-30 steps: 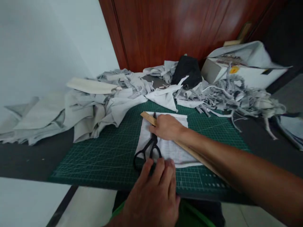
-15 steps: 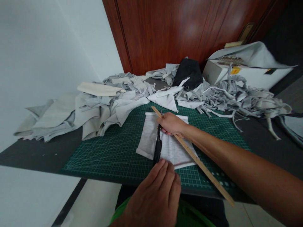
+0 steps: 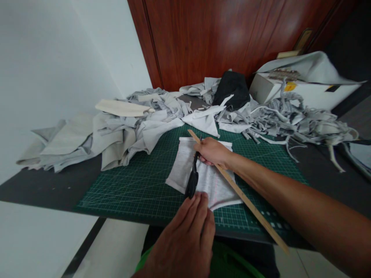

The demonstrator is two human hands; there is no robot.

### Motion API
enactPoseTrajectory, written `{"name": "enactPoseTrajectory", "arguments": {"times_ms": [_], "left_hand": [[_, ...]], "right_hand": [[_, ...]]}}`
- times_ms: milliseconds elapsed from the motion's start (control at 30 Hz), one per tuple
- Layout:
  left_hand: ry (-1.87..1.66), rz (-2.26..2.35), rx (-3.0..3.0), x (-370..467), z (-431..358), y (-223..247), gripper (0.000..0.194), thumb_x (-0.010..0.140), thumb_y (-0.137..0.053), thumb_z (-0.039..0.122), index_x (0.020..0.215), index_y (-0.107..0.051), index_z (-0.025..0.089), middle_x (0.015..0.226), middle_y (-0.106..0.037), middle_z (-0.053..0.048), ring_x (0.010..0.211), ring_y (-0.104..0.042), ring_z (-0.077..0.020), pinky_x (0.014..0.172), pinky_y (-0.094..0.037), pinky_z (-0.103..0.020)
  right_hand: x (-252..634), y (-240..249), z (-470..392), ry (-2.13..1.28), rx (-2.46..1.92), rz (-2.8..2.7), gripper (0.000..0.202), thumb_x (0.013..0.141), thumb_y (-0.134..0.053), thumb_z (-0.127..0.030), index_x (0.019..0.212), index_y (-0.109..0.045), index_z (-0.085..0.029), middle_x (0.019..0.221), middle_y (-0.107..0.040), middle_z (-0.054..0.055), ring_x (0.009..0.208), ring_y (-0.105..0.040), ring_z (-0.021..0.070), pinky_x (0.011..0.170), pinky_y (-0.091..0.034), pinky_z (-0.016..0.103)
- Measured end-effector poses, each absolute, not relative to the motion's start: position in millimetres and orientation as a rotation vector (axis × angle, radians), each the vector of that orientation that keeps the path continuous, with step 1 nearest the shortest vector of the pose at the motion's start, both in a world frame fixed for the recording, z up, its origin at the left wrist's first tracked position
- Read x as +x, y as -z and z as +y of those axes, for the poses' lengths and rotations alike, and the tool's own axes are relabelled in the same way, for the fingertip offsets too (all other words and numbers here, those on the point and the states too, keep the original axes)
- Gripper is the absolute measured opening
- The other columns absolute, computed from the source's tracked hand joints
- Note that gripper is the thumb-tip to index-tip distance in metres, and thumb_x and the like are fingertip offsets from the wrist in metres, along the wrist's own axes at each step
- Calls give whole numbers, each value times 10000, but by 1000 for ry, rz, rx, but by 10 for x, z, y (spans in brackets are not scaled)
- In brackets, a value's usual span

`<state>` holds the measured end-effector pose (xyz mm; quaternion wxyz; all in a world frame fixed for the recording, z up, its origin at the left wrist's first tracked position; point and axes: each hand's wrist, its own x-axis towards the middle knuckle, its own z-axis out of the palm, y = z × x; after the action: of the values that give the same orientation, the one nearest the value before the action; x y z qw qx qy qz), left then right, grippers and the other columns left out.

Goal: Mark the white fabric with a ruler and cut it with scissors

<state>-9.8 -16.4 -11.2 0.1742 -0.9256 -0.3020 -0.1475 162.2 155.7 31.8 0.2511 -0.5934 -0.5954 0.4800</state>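
Observation:
A piece of light grey cloth (image 3: pixel 214 181) lies on the green cutting mat (image 3: pixel 130 193). Across its right part a wooden ruler (image 3: pixel 252 206) slants down past the table's front edge. My right hand (image 3: pixel 213 151) is closed round the ruler near its far end. Black-handled scissors (image 3: pixel 192 181) rest over the cloth's left part, their blades beside the right hand's fingers. At the cloth's front edge is my left hand (image 3: pixel 188 231), fingers stretched out side by side, fingertips by the scissor handles. Its thumb is hidden.
Grey and cream cloth scraps (image 3: pixel 116 135) are heaped at the left and back. A black cloth (image 3: pixel 232 88) lies behind the mat. At the back right stand a white box (image 3: pixel 313 94) and, before it, tangled grey strips (image 3: pixel 292 119).
My left hand has shifted slightly left, and the scissor handles have tilted a little left too. More of the cloth's front edge shows. My right hand stays on the ruler.

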Motion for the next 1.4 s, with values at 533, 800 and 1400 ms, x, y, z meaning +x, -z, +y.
{"name": "enactPoseTrajectory", "arguments": {"times_ms": [533, 800, 1400], "left_hand": [[404, -1176, -2861, -175, -305, 240, 926, 781, -600, 200, 1647, -299, 77, 1580, -514, -228, 1405, -493, -383, 1067, -519, -531], [216, -1168, -2810, -270, -237, 147, 853, 931, -625, 436, 1694, -250, 373, 1627, -498, -156, 1502, -371, -501, 1027, -453, -674], [470, -1110, -2802, -506, -197, 158, 774, 820, -619, 253, 1571, -446, 185, 1410, -615, -154, 1432, -473, -378, 1199, -360, -609]], "right_hand": [[1704, -400, 1537, -1591, -1450, -1339, 380, 1001, -470, -108, 648, -394, -226, 447, -381, -89, 331, -306, 48, 319, -200, 145], [1823, -363, 1571, -1712, -1379, -1448, 387, 988, -644, -144, 637, -483, -184, 454, -416, -93, 345, -275, 30, 332, -171, 142], [1745, -374, 1563, -1654, -1478, -1387, 435, 1040, -588, -125, 635, -445, -197, 458, -384, -101, 347, -269, 31, 341, -181, 159]]}}
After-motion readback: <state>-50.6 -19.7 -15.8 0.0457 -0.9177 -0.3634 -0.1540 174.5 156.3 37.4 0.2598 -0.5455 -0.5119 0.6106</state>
